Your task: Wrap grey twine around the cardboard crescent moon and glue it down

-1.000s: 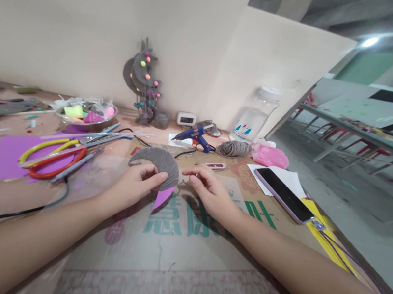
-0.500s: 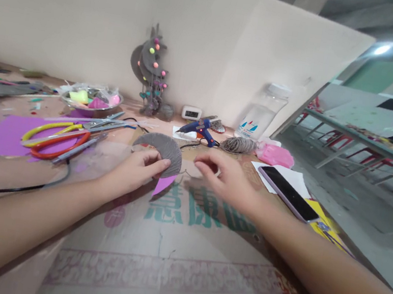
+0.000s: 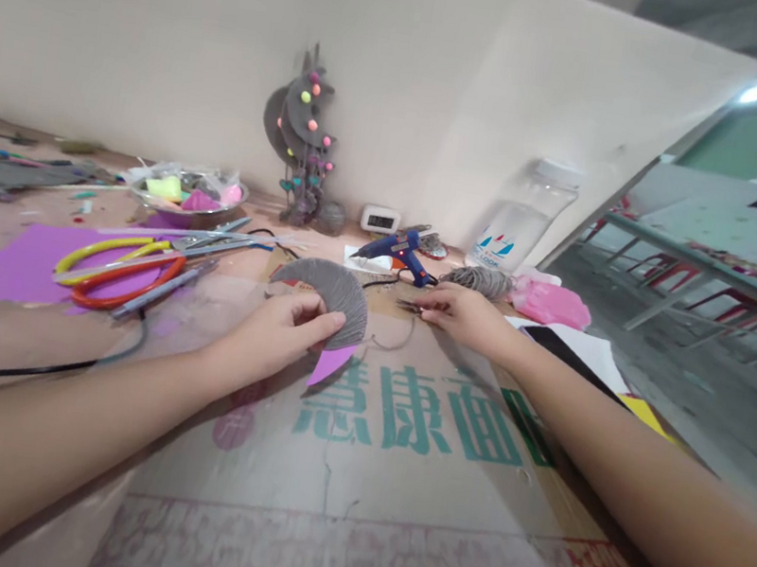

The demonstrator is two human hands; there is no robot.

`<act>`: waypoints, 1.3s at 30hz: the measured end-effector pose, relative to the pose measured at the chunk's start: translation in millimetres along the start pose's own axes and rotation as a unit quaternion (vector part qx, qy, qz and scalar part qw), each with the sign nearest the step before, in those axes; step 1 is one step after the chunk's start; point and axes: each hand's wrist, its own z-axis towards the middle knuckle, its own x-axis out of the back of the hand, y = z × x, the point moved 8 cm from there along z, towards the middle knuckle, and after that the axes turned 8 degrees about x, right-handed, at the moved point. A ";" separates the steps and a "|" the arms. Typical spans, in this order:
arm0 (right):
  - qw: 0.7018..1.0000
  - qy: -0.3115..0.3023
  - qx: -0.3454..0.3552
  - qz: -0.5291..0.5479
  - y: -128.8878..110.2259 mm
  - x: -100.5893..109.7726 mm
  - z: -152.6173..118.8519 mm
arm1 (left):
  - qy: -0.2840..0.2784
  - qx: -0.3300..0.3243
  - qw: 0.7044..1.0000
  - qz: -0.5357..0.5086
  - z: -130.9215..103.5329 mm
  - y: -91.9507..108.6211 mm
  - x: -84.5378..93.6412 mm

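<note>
My left hand (image 3: pixel 296 328) is closed on a crescent (image 3: pixel 343 302), thumb on top and fingers behind. Grey yarn covers most of this crescent, while its lower tip (image 3: pixel 331 367) shows bare purple. A loose strand of grey yarn (image 3: pixel 391 347) runs from the crescent across the cardboard toward my right hand (image 3: pixel 456 315). The fingers of that hand are pinched together on a small dark bit of the yarn, its details blurred. Just beyond them lie a bundle of grey yarn (image 3: pixel 476 281) and a blue glue gun (image 3: pixel 398 250).
Scissors (image 3: pixel 122 267) with yellow and red handles rest on purple sheet (image 3: pixel 0 267) at left. Behind are a metal bowl (image 3: pixel 180 216), a decorated grey moon ornament (image 3: pixel 301 137), a small clock (image 3: pixel 381 219) and a clear bottle (image 3: pixel 525 216). A phone (image 3: pixel 572 357) lies partly behind my right arm.
My right hand has moved away from the crescent, to the right and farther back, drawing the yarn strand out longer. My left hand keeps its hold. The view has shifted slightly.
</note>
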 end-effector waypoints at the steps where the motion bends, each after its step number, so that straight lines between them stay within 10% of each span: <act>1: 1.000 0.004 -0.023 0.020 7.8 0.0 1.9 | -0.002 0.002 1.000 -0.003 0.2 -1.1 -0.4; 7: 0.982 0.109 -0.130 0.077 37.7 27.4 7.1 | -0.016 0.026 0.999 -0.017 -0.6 -3.5 -3.0; 12: 0.964 0.257 -0.059 0.026 -16.2 66.8 -11.5 | -0.008 0.037 0.999 -0.028 -1.2 -3.2 -2.4; 19: 0.980 0.136 0.145 0.026 -115.2 26.3 -35.4 | 0.012 0.040 0.999 0.009 -1.8 -2.2 0.0; 39: 0.974 0.128 0.170 -0.076 -120.0 4.0 -32.3 | 0.017 0.037 0.998 0.041 -2.9 -0.5 -0.1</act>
